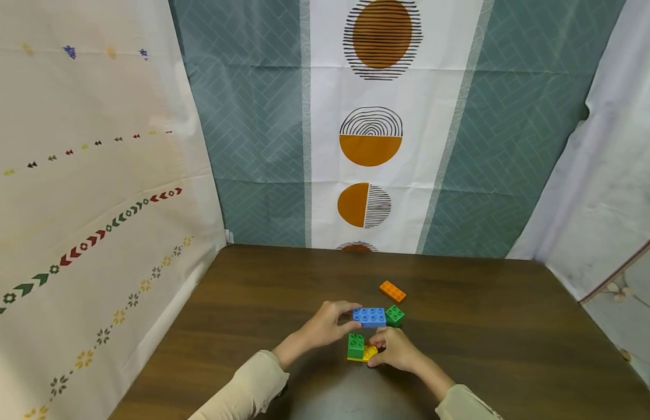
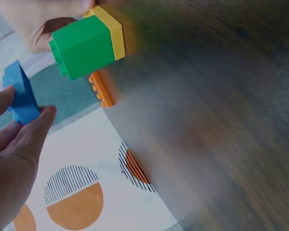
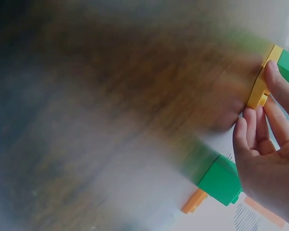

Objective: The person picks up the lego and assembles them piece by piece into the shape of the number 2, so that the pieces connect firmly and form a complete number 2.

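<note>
Between the thumb and fingers of my left hand (image 1: 327,324) is a blue building brick (image 1: 369,317) with two rows of studs. The left wrist view shows it tilted and raised above the table. My right hand (image 1: 399,351) pinches the right end of a flat yellow brick (image 3: 265,81), its thumb on the near side. On the left part of that yellow piece stands a green brick (image 1: 355,347), studs up, leaving yellow studs bare beside the right fingers. The blue brick is just beyond the green and yellow pair in the head view.
Another green brick (image 1: 394,315) rests on the table right of the blue one. Farther back lies a flat orange brick (image 1: 392,291), set at an angle. The dark wooden table (image 1: 283,274) ends at a patterned cloth (image 1: 267,210) hung behind it.
</note>
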`<state>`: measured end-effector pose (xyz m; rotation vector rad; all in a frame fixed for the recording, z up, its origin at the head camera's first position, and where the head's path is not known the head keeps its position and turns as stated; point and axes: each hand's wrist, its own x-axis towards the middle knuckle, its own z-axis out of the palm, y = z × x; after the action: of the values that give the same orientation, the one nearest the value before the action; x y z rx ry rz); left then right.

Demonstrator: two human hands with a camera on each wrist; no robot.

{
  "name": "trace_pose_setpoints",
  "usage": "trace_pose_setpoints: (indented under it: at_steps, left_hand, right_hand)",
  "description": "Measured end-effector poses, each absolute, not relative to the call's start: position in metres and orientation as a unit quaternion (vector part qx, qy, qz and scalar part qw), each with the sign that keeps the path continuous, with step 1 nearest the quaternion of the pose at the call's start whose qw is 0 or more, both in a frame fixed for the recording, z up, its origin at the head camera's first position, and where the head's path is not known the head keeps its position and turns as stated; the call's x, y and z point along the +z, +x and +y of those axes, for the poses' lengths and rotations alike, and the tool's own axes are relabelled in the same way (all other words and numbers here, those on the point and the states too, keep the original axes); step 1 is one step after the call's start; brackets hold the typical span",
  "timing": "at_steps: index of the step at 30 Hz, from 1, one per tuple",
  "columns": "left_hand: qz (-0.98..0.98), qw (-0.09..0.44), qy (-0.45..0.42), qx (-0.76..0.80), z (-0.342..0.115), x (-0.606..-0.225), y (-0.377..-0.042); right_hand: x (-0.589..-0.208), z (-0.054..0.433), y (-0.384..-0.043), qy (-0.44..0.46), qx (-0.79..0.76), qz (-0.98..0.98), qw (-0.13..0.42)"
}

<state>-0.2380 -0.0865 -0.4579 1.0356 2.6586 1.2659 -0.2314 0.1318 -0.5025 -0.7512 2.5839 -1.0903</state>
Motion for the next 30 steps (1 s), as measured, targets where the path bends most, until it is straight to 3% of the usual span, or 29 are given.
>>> trace_pose_setpoints:
  at_steps: [9,30]
  left_hand:
    - [0.854,0.054,0.312,0.413,-0.095,-0.477,-0.230]
    - [0.849,0.065,0.331,0.407,-0.096,-0.483,-0.226]
  right_hand:
    - [-0.502,0.132,-0.233,-0.234,-0.401,0.875,0.139]
    - [-0.505,0.133,-0.234,-0.225,-0.406,0.875,0.140]
